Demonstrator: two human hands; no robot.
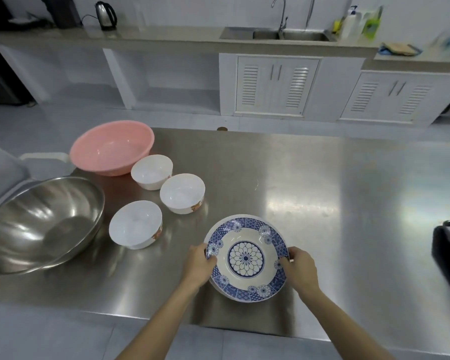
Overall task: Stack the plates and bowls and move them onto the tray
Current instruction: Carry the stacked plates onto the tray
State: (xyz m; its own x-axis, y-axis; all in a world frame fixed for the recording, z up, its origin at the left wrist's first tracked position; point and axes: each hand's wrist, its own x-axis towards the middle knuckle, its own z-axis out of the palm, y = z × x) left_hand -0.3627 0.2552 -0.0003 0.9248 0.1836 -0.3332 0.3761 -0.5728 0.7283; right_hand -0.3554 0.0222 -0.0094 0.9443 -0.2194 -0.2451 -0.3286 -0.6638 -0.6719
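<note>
A blue-and-white patterned plate (246, 257) sits near the front edge of the steel table (322, 203), with at least one more plate edge showing under it. My left hand (199, 263) grips its left rim and my right hand (300, 266) grips its right rim. Three white bowls stand apart to the left: one at the back (151, 171), one in the middle (182, 192) and one nearest (135, 223). A dark object at the right edge (448, 253) may be the tray; only a corner shows.
A large steel mixing bowl (37, 222) lies at the left edge. Behind it a pink plastic basin (112, 146) stands at the table's back left, next to a white container (46, 162). Across the floor are a counter with a sink (283, 35) and a kettle (105, 15).
</note>
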